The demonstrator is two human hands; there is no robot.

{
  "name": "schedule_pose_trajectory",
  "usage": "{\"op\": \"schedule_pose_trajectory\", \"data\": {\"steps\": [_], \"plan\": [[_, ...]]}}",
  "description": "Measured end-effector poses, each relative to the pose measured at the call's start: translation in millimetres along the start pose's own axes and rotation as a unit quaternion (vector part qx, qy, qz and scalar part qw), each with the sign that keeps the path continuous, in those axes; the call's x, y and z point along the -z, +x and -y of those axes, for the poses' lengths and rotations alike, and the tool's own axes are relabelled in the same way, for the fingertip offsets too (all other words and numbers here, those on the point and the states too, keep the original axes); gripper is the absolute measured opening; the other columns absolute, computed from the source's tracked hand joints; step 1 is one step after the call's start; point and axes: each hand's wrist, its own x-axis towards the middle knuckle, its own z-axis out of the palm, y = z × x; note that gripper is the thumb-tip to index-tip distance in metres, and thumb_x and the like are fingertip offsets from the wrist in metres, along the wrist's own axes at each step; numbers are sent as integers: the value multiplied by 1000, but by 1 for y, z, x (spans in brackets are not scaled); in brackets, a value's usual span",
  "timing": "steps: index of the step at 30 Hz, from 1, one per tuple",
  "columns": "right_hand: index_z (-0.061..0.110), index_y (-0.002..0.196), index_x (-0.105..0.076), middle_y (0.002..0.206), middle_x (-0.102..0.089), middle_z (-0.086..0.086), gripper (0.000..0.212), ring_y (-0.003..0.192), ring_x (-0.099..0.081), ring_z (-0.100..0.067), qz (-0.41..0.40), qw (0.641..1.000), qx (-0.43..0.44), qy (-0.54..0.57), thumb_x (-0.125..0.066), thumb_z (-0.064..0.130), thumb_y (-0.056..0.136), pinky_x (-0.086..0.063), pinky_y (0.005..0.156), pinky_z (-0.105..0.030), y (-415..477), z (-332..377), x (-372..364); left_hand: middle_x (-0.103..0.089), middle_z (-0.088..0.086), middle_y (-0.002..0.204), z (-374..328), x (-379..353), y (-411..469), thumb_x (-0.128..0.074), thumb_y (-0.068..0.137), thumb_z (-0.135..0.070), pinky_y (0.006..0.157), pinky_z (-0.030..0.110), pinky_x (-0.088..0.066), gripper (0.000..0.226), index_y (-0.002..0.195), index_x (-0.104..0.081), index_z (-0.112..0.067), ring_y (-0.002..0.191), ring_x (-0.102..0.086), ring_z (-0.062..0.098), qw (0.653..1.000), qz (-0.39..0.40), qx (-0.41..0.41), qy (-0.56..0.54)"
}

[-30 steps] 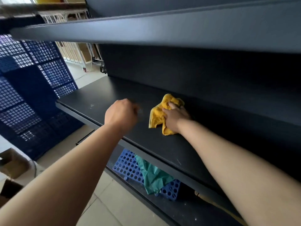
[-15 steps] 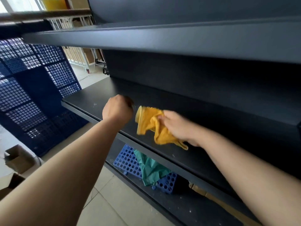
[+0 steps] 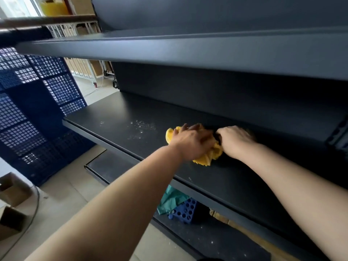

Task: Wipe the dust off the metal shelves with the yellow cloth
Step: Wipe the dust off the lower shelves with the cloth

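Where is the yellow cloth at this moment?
Head view, centre: the yellow cloth lies on the dark metal middle shelf under the left hand, right hand beside it, white dust specks to its left.
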Motion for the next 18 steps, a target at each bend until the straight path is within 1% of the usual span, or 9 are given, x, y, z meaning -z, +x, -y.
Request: {"op": "schedule_pose_trajectory", "data": {"steps": [1, 2, 3, 5, 7, 11, 14, 16, 18], "plan": [[29, 130, -54, 132, -56, -5, 42, 119, -54, -28, 7, 1000, -1, 5, -45, 9, 95, -46, 96, -38, -2, -4, 1, -26, -7, 157, -4, -9, 4, -28, 93, -66, 115, 57, -12, 51, 140, -37, -50, 146, -13, 32, 999, 27, 23, 21], [29, 135, -50, 135, -54, -4, 45, 121, -52, -27, 13, 1000, 1, 14, -43, 8, 96, -46, 96, -38, -3, -7, 0, -22, -7, 158, -5, -15, 6, -25, 93, -67, 114, 60, -8, 52, 141, -34, -51, 147, -7, 33, 998, 33, 39, 39], [29, 137, -48, 137, -53, -3, 46, 122, -52, -26, 14, 1000, 4, 23, -42, 7, 97, -47, 96, -37, -4, -8, 0, -22, -6, 158, -4, -20, 6, -24, 93, -67, 114, 60, -8, 53, 142, -33, -51, 147, -7, 33, 997, 26, 42, 52], [28, 139, -47, 139, -51, -3, 47, 123, -51, -26, 12, 999, 12, 30, -41, 8, 97, -47, 96, -37, -5, -6, -2, -25, -5, 156, 5, -22, 4, -23, 94, -66, 116, 56, -9, 53, 144, -32, -49, 146, -10, 31, 998, 5, 33, 60], [27, 140, -46, 139, -51, -3, 46, 124, -50, -26, 10, 999, 33, 35, -40, 9, 98, -45, 96, -37, -5, 1, -6, -26, -5, 155, 23, -17, 3, -23, 94, -65, 116, 54, -11, 54, 145, -32, -47, 145, -12, 30, 997, -5, 46, 59], [24, 140, -46, 140, -49, -5, 45, 123, -50, -26, 23, 996, 75, 53, -40, 9, 98, -44, 96, -36, -4, 22, -18, -28, -5, 154, 78, -7, -10, -23, 95, -64, 116, 52, -14, 55, 145, -31, -45, 145, -15, 29, 991, -30, 108, 69], [21, 138, -49, 142, -47, -6, 43, 126, -48, -28, 31, 995, 78, 45, -40, 9, 97, -44, 101, -37, -2, 26, -23, -29, -4, 154, 113, 0, -25, -20, 94, -66, 115, 51, -17, 56, 146, -30, -46, 143, -18, 30, 983, -37, 160, 76], [20, 137, -49, 144, -45, -6, 42, 128, -47, -29, 45, 995, 84, 37, -40, 10, 97, -42, 103, -38, -2, 24, -24, -29, -4, 154, 119, 3, -34, -21, 95, -65, 114, 51, -20, 56, 146, -30, -45, 141, -21, 33, 978, -33, 188, 79], [20, 135, -50, 145, -44, -7, 41, 127, -48, -30, 54, 994, 89, 28, -40, 11, 97, -42, 103, -39, -2, 22, -25, -29, -3, 154, 111, 4, -43, -22, 95, -64, 112, 50, -24, 55, 146, -29, -44, 139, -22, 34, 976, -28, 201, 83]]}}
